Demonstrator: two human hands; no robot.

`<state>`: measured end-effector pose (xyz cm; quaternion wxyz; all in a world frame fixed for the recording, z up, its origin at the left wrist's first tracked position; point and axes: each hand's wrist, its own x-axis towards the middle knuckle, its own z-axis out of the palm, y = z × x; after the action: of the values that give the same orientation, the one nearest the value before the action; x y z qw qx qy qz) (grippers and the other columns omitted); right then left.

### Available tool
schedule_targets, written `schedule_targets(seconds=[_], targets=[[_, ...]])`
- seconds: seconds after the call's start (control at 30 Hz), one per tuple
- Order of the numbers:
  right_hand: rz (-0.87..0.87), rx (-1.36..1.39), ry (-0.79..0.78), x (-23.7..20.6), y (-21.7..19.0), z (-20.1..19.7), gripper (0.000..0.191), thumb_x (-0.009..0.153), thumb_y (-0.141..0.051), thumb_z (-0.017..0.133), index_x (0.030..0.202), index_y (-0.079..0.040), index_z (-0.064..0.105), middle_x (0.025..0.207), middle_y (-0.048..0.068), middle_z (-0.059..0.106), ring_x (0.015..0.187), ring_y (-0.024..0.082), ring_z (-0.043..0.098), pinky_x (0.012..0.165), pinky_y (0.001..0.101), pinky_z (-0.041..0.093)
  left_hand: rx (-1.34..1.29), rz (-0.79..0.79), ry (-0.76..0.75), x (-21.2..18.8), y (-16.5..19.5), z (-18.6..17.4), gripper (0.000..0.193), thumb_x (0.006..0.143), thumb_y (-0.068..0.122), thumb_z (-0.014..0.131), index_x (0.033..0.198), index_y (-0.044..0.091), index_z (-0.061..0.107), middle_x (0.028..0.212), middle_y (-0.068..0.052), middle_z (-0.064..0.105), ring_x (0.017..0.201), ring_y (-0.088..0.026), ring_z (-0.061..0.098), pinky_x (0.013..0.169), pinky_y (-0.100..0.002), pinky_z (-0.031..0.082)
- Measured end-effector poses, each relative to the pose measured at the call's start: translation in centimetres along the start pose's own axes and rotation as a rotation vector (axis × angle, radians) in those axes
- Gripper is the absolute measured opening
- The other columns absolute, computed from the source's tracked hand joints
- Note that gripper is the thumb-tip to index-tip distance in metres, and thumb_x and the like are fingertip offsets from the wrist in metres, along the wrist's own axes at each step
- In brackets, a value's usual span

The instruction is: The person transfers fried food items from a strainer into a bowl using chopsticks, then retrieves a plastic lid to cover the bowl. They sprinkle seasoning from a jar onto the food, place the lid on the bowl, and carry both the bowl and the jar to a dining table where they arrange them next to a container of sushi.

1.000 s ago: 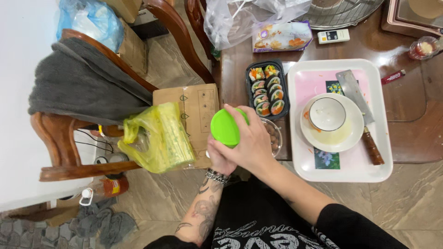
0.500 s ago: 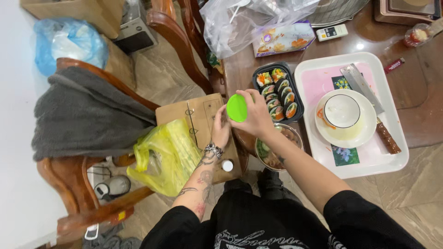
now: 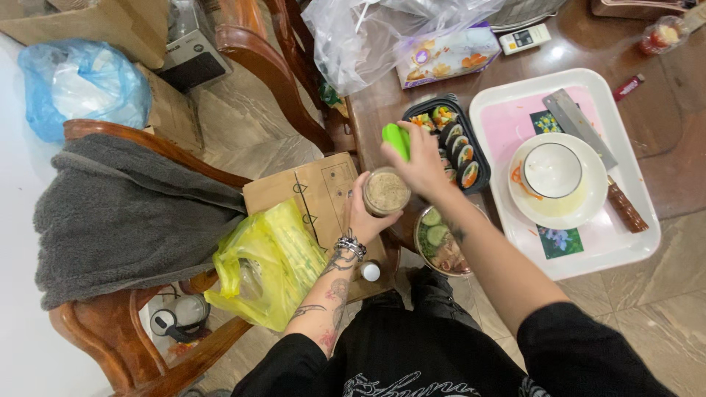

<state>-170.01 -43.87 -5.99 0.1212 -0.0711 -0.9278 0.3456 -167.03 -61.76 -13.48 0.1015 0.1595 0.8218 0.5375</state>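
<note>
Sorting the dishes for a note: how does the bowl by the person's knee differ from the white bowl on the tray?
The bowl by the knee holds cucumber slices and other food; the white bowl looks empty. The first sits at the table edge, partly hidden by the right forearm; the white one rests on a plate on the tray, fully visible. Both are round and upright.

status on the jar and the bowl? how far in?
Done: the green lid is off, held in the right hand. In hand: the left hand holds the open jar of tan powder upright, beside the bowl of cucumber slices. Left: no powder shows on the bowl's food, and the jar is uncapped.
</note>
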Motion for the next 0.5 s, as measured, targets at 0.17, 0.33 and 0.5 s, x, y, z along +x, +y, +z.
schedule_targets(seconds=[0.17,0.33,0.5], targets=[[0.875,0.793,-0.342,5.3,0.5,2.2,0.064,0.098,-0.055,0.054,0.139,-0.005,0.046,0.135,0.018,0.055,0.122,0.037,0.060,0.090,0.0612,0.060,-0.272,0.138,0.125,-2.2,-0.6,-0.9,0.109,0.064,0.025,0.094,0.152,0.003,0.033,0.142,-0.017,0.055,0.134,-0.030,0.057,0.115,-0.043,0.047],[1.241,1.062,-0.112,4.5,1.1,4.2,0.059,0.101,-0.049,0.044,0.144,-0.009,0.045,0.145,0.015,0.048,0.130,0.041,0.054,0.093,0.0694,0.055,-0.117,0.035,0.245,-5.3,-0.6,-3.8,0.110,0.060,0.030,0.096,0.149,0.003,0.036,0.139,-0.017,0.057,0.132,-0.030,0.059,0.113,-0.042,0.048],[1.313,1.148,0.121,3.1,0.8,5.2,0.051,0.104,-0.041,0.043,0.146,-0.013,0.036,0.149,0.014,0.044,0.136,0.040,0.048,0.103,0.0711,0.043,-0.048,-0.012,0.292,-6.6,-0.6,-5.0,0.106,0.062,0.034,0.095,0.147,0.004,0.039,0.137,-0.017,0.057,0.130,-0.029,0.060,0.110,-0.042,0.050]])
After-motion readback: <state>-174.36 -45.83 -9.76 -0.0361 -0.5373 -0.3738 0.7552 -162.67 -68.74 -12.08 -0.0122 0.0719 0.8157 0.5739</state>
